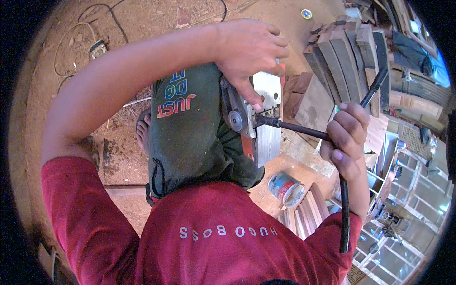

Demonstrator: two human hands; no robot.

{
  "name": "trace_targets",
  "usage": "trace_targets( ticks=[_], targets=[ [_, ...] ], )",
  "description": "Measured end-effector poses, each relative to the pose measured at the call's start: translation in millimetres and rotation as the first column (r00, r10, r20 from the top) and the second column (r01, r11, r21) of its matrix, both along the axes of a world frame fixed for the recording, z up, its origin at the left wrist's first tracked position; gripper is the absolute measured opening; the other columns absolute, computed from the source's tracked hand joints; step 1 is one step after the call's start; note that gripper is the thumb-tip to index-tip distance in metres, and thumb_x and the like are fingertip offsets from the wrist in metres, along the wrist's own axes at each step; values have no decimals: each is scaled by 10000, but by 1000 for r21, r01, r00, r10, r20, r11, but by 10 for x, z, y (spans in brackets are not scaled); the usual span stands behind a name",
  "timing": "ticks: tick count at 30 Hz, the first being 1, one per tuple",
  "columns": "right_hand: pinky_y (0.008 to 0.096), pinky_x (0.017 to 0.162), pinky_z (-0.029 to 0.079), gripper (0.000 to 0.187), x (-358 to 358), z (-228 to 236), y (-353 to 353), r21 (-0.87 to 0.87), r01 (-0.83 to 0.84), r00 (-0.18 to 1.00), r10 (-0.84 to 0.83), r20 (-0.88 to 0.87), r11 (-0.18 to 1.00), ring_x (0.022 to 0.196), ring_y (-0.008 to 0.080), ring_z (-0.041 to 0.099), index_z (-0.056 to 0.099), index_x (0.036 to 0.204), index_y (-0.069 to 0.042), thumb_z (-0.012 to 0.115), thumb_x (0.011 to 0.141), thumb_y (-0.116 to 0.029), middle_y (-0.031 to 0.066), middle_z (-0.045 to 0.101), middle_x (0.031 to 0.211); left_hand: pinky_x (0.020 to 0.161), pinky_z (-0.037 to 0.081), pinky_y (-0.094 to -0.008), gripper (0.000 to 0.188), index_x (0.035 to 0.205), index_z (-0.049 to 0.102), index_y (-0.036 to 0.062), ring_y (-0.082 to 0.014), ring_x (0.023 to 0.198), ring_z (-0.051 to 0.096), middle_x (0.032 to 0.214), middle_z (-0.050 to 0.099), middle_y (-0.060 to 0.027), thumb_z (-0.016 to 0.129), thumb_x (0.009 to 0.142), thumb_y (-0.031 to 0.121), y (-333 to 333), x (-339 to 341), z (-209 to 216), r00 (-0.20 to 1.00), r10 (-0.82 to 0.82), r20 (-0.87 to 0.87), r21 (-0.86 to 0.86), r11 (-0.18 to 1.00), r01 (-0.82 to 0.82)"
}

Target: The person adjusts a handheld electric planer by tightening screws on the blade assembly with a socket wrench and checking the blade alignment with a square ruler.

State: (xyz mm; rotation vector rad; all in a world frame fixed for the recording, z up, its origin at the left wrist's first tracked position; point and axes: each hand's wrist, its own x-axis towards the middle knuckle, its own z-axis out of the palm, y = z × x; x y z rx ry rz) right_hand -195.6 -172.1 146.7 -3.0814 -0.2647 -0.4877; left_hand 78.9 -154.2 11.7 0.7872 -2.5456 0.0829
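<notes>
Head view is showing a power planer [266,142] resting at the right edge of the person's lap [190,128], its flat sole facing outward to the right. Two bright silver plates are making up that sole: the far plate [267,86] is showing round dark holes, while the near plate [271,151] is gleaming plain and smooth. Between them a darker cutter block [270,113] is sitting in the gap, its bolt heads looking too small to tell apart. A round grey pulley [235,120] is standing exposed on the side toward the lap, and orange-red casing [247,147] is peeping out behind the metal.

The left hand [251,54] is curving half open over the planer's far end, bent fingers spreading, thumb pressing the plate beside the gap. The right hand [349,135] is closing tightly round the middle of a black three-armed socket wrench [304,129], one arm of which is reaching into the gap; whether its socket is seating fully, I cannot tell.
</notes>
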Motion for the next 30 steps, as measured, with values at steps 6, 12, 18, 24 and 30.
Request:
trace_targets(
  ticks=[6, 12, 18, 24, 30],
  targets=[
    [484, 761, 529, 277, 194, 122, -17, -24, -99, 994, 98, -55, 995, 808, 330, 626, 629, 866, -16, 717, 649, -163, 116, 627, 856, 934, 463, -474, 770, 1052, 727, 60, -338, 1027, 601, 999, 620, -149, 695, 703, 745, -17, -20, -4, 1000, -8, -4, -7, 1000, 8],
    [383, 528, 429, 221, 110, 91, 6, -70, -33, 998, 29, -52, 997, 639, 252, 571, 530, 686, -79, 701, 563, -144, 69, 617, 769, 942, 459, -466, 763, 1058, 734, 71, -326, 1022, 606, 995, 632, -143, 694, 705, 747, -12, -18, -1, 1000, 7, -6, 7, 1000, -7],
    [363, 504, 431, 177, 84, 153, 154, -154, 217, 956, -242, -169, 964, 544, 266, 562, 428, 901, -92, 589, 905, -18, 85, 588, 669, 946, 460, -470, 764, 1050, 732, 70, -328, 1017, 609, 985, 647, -138, 683, 713, 754, -5, -14, 1, 1000, 7, -11, 19, 1000, -7],
    [323, 561, 418, 180, -26, -51, 254, 7, 440, 897, -440, 39, 898, 569, 222, 511, 472, 898, -23, 586, 998, -120, 116, 539, 651, 950, 465, -482, 748, 1025, 719, 74, -344, 1019, 615, 968, 654, -151, 674, 722, 757, 48, -41, 20, 998, 67, 6, 20, 998, -67],
    [304, 577, 396, 153, -128, -188, 412, 117, 529, 839, -539, 78, 841, 582, 182, 474, 471, 940, 3, 553, 1022, -97, 80, 511, 708, 1025, 453, -519, 759, 1038, 715, 75, -356, 1062, 619, 986, 664, -167, 668, 720, 762, 111, -81, 41, 987, 147, 62, 23, 989, -148]
  ],
)
